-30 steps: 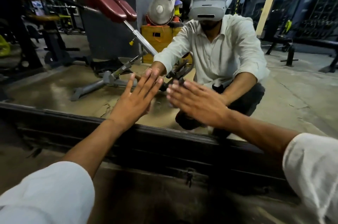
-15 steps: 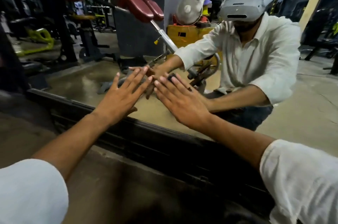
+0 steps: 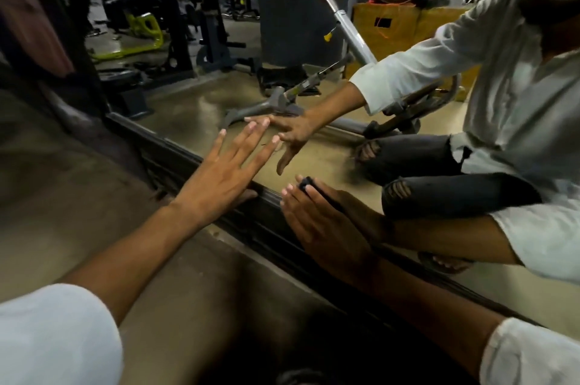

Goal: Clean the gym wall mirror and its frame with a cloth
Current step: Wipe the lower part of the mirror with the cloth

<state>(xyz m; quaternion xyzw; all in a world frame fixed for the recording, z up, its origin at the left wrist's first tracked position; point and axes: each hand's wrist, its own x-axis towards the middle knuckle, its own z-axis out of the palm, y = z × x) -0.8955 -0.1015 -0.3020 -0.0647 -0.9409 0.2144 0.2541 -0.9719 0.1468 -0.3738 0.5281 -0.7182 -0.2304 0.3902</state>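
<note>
Mirror (image 3: 194, 108): wall glass ahead of both hands, showing gym machines and the crouching person in reflection. Frame (image 3: 251, 221): dark bottom rail, passing under the heels of both hands. Left hand (image 3: 216, 183): fingers straight and spread, tips touching the glass, thumb lying along the rail; right hand (image 3: 323, 227): just beside it, low on the glass, fingers straight and together, not curled round anything; a small dark item (image 3: 306, 185) shows at its fingertips, and I cannot tell whether it is the cloth.
</note>
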